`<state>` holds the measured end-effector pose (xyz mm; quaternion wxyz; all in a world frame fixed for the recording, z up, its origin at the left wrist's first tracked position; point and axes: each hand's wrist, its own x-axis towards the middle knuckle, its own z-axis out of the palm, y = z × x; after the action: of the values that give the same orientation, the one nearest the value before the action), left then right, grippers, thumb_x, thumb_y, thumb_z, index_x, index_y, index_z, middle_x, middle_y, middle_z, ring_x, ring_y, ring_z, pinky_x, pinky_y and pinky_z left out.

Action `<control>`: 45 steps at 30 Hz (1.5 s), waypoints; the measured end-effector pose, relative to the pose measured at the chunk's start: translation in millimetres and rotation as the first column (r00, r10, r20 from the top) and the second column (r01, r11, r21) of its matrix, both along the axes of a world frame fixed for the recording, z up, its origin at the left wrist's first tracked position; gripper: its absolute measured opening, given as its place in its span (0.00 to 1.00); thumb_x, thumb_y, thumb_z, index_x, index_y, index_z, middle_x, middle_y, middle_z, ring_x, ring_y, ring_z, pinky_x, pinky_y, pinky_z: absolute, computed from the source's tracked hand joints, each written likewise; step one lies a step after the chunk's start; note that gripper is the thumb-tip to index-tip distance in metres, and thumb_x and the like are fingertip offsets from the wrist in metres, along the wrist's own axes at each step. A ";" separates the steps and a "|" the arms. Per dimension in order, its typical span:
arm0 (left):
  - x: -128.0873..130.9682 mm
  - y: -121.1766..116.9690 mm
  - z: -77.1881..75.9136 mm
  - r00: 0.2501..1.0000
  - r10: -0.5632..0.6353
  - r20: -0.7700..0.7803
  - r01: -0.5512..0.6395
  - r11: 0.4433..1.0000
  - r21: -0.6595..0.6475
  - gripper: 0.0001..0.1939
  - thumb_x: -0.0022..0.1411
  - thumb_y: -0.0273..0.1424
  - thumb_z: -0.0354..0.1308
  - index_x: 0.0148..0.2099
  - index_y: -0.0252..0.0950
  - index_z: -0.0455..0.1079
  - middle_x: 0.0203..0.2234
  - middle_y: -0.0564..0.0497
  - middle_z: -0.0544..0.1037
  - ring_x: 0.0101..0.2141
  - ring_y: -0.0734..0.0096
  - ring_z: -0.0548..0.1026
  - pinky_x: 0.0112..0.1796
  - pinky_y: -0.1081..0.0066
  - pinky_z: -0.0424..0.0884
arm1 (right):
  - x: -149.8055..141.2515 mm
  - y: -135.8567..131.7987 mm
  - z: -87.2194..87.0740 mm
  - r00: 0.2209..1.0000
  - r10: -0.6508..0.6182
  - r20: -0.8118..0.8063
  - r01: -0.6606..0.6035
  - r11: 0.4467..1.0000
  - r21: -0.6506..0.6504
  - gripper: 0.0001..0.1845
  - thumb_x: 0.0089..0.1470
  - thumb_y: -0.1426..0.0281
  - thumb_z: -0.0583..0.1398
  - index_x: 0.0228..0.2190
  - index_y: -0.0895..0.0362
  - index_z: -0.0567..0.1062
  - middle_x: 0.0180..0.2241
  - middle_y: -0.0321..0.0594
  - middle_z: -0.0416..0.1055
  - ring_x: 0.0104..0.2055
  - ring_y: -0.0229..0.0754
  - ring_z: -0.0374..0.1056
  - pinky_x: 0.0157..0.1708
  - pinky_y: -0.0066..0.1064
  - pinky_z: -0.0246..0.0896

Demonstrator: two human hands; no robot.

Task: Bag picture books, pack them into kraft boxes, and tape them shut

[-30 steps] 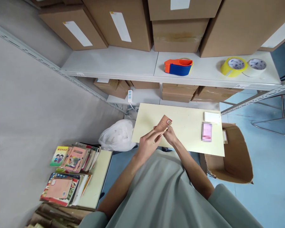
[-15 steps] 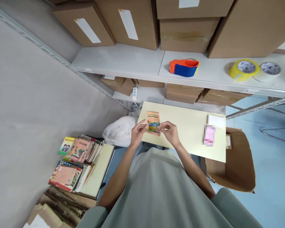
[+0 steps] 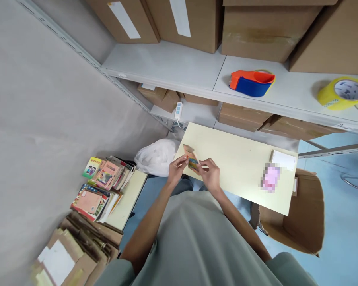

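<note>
Between my two hands is a small orange-pink booklet (image 3: 192, 159) with a colourful picture on its cover, held above the near left part of the cream table (image 3: 235, 159). My left hand (image 3: 177, 169) pinches its left edge. The fingers of my right hand (image 3: 209, 172) close on the right edge. The booklet is tilted and looks bent, with its top edge leaning over. Further right on the table lie a blurred-out pink item (image 3: 270, 177) and a white box (image 3: 284, 159).
Stacked books (image 3: 89, 201) stand on a side table at left, near a white plastic bag (image 3: 156, 157). A shelf ahead bears cardboard boxes (image 3: 256, 35), an orange-and-blue tape dispenser (image 3: 252, 84) and a yellow tape roll (image 3: 340, 93). An open carton (image 3: 306, 210) is at right.
The booklet, flat and facing me before, is now turned and bent between my hands. My view has shifted, so the shelf and table appear displaced.
</note>
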<state>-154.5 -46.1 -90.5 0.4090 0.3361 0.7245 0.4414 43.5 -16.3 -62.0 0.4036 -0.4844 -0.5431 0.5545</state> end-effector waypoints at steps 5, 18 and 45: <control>-11.1 -8.5 -32.0 0.968 -0.217 -0.123 0.182 0.951 -0.248 0.21 0.61 0.36 0.70 0.56 0.38 0.85 0.43 0.42 0.89 0.40 0.56 0.88 0.44 0.61 0.85 | 5.2 1.1 -71.8 0.980 -0.054 0.194 0.095 0.973 -0.211 0.19 0.56 0.46 0.66 0.32 0.49 0.78 0.33 0.44 0.82 0.36 0.52 0.81 0.41 0.44 0.80; -42.3 58.5 -31.3 0.905 -0.248 -0.346 0.206 0.966 -0.155 0.24 0.67 0.19 0.59 0.61 0.36 0.83 0.56 0.39 0.84 0.48 0.56 0.85 0.51 0.63 0.82 | -38.0 72.6 -100.1 0.968 -0.108 0.226 0.175 0.938 -0.300 0.30 0.49 0.47 0.71 0.45 0.55 0.81 0.47 0.49 0.86 0.42 0.51 0.83 0.40 0.43 0.84; -296.1 -7.2 -161.5 0.731 -0.629 -0.265 0.251 0.608 -0.753 0.22 0.69 0.31 0.62 0.63 0.31 0.76 0.58 0.27 0.79 0.59 0.43 0.78 0.56 0.58 0.74 | -206.2 -23.9 -128.1 0.922 0.155 0.355 -0.005 0.921 -0.389 0.26 0.52 0.44 0.67 0.41 0.50 0.83 0.41 0.43 0.86 0.46 0.49 0.82 0.47 0.43 0.80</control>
<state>-450.6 -53.3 -252.0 0.3952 0.4425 0.8014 -0.0759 -162.7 -40.1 -190.1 0.1658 -0.6281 -0.5122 0.5617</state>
